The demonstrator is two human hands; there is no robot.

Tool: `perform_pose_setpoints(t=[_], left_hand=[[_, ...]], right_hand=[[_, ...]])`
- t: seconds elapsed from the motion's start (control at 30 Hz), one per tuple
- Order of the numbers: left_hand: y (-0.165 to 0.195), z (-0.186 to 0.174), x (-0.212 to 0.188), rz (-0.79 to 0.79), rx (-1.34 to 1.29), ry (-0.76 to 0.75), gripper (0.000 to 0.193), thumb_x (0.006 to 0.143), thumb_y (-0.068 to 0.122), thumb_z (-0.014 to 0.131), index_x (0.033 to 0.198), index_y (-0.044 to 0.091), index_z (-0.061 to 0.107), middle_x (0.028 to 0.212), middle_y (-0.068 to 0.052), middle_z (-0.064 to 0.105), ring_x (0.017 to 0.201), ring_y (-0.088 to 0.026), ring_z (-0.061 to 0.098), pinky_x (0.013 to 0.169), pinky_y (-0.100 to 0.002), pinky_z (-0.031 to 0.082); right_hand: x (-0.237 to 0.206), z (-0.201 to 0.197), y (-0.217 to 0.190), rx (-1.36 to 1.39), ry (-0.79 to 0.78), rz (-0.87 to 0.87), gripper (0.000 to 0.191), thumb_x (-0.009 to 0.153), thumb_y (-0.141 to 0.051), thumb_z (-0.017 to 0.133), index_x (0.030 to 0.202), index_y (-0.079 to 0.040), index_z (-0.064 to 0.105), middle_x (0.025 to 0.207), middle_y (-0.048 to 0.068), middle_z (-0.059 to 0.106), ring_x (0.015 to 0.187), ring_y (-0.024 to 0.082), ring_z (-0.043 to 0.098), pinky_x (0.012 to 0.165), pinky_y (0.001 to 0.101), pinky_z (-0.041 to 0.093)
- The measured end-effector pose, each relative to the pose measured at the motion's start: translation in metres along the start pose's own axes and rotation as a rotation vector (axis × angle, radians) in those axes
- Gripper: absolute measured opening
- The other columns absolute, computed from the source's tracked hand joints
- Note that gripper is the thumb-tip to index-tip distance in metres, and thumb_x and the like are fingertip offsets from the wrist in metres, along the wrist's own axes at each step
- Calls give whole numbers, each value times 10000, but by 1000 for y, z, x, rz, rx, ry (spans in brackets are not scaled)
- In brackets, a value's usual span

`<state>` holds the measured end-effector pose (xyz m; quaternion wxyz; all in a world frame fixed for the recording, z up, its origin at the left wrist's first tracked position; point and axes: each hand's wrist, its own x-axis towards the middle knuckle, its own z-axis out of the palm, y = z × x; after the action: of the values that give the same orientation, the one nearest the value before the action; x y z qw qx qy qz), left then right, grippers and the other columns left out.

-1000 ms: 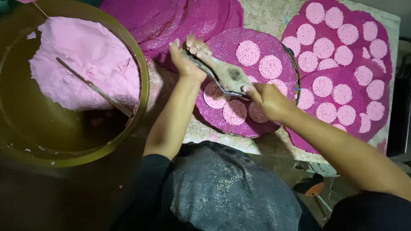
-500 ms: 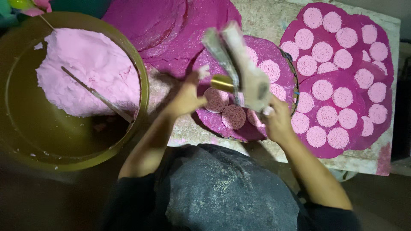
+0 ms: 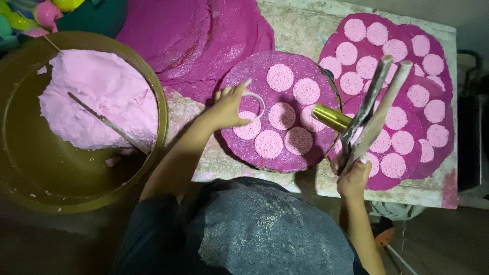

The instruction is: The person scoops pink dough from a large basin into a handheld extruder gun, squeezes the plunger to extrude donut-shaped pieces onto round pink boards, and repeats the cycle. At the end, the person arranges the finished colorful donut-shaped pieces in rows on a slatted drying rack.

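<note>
So the left hand (image 3: pixel 229 108) pinches a white ring (image 3: pixel 253 104) over the round magenta tray (image 3: pixel 244 153), just left of its pink discs (image 3: pixel 281 127). Right of that tray, the right hand (image 3: pixel 352 175) is closed around a two-handled press (image 3: pixel 364 114) with a brass barrel. Big bowl (image 3: pixel 163 109) of pink dough sits left of the tray.

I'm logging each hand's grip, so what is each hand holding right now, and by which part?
Left hand pinches a white ring by its rim; right hand grips a two-handled metal press tool at its lower end.

Craft workshop: dough basin (image 3: pixel 153 91), stamped discs (image 3: pixel 280 77)
</note>
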<state>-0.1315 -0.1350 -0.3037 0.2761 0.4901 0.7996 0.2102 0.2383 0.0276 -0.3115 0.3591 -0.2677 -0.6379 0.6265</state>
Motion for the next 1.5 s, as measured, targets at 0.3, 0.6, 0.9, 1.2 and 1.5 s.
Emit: perform_pose_setpoints(t=[0.3,0.6,0.9,1.2,1.5], left_hand=[[103,-55,-20,423,9,76,1153,636,452,940,1517,42,319,1520,-249,420,1423,-400,335,1186,-504,197],[147,-96,-156,669,-125,-317,166,903,290,615,969,148,672,806,-142,682,704,-323,696,613,-436,515],[105,-124,-250,501,-24,-219,256,836,288,642,1031,123,626,765,-132,680,710,-350,681,606,-471,519],[-16,-167,-345,318,-683,274,264,913,261,615,1101,76,627,838,-120,689,746,-281,689,649,-430,561],[-118,-102,-352,482,-1469,258,276,989,233,589,1170,28,627,911,-109,697,782,-213,697,692,-389,604]], right_hand=[[-12,16,-44,-297,-100,-6,686,939,-711,595,964,-25,587,749,3,566,611,136,530,526,331,425],[39,111,-218,-885,-949,-1123,471,794,-527,730,833,-89,560,703,60,506,633,265,563,576,415,423],[50,203,-230,-281,-1738,-453,491,1117,-494,511,953,-33,556,850,147,594,814,380,640,721,467,477],[83,285,-220,-259,-1705,-651,401,1010,-454,559,914,-72,634,730,83,589,664,295,639,607,438,491],[121,428,-219,-920,-850,-1965,392,792,-194,772,1170,-187,669,972,43,680,939,220,666,858,438,472]])
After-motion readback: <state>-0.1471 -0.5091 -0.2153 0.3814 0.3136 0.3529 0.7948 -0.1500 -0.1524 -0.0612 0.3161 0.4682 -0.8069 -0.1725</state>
